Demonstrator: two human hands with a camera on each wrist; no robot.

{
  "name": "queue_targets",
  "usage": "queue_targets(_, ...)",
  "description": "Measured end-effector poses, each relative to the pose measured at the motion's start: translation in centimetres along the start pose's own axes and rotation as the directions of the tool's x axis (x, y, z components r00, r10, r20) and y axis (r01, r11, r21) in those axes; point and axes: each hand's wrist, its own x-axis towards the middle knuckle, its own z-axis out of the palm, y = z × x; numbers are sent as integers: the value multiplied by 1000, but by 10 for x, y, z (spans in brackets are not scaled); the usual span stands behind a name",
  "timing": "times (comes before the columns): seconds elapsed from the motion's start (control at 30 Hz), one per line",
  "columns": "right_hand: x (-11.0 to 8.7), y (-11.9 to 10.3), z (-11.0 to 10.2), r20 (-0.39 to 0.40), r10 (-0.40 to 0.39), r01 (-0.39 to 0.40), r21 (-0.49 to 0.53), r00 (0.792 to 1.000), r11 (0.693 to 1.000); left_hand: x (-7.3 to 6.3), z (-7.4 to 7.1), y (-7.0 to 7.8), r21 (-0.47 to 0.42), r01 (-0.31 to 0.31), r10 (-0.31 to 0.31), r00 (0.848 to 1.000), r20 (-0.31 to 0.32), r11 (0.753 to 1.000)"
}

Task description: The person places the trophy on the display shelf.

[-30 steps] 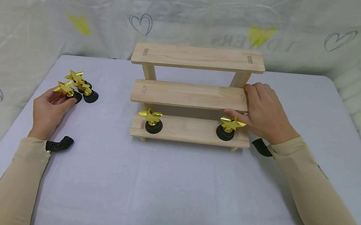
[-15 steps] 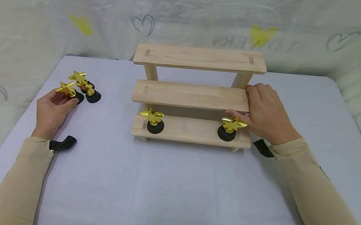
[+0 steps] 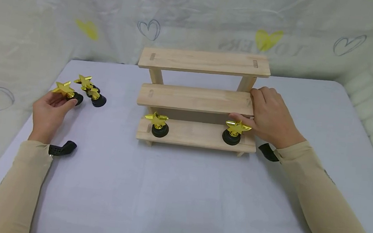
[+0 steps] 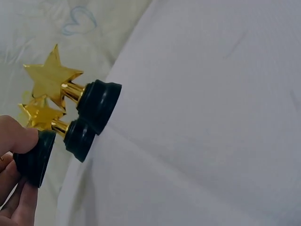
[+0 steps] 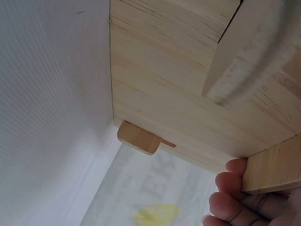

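Observation:
At the table's left, my left hand (image 3: 48, 113) pinches a small gold star trophy (image 3: 64, 89) by its black base (image 4: 34, 157). Two more star trophies stand close beside it, one with its base (image 3: 99, 101) nearer and one star (image 3: 83, 80) just behind. A three-tier wooden shelf (image 3: 196, 99) stands at the middle. My right hand (image 3: 272, 116) grips the right end of its middle board, thumb at the front and fingers behind; the right wrist view shows the fingertips (image 5: 228, 186) curled at the board end. On the bottom board stand a left trophy (image 3: 159, 126) and a right trophy (image 3: 232, 132).
A white cloth (image 3: 171, 198) covers the table. Behind it hangs a pale curtain (image 3: 197, 15) with printed hearts and lettering. The shelf's top board (image 3: 206, 61) overhangs toward the back edge of the table.
The left hand has shifted slightly left with its trophy, which now sits farther from the other two and leans more. The right hand keeps its grip on the shelf.

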Motion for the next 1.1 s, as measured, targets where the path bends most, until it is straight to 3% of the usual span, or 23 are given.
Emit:
queue_targets(0.4, 0, -2, -3, 29, 21, -21, 10, 999, 1000, -19, -6, 34, 15, -135, 134, 990, 53, 991)
queue_targets(0.77, 0, -2, -4, 24, 18, -18, 1, 1000, 1000, -39, -2, 59, -6, -263, 262, 962, 76, 965)
queue_targets(1.1, -1, 0, -3, 17, 12, -12, -6, 1000, 1000, -56, 8, 80, -41, -368, 371, 925, 82, 929)
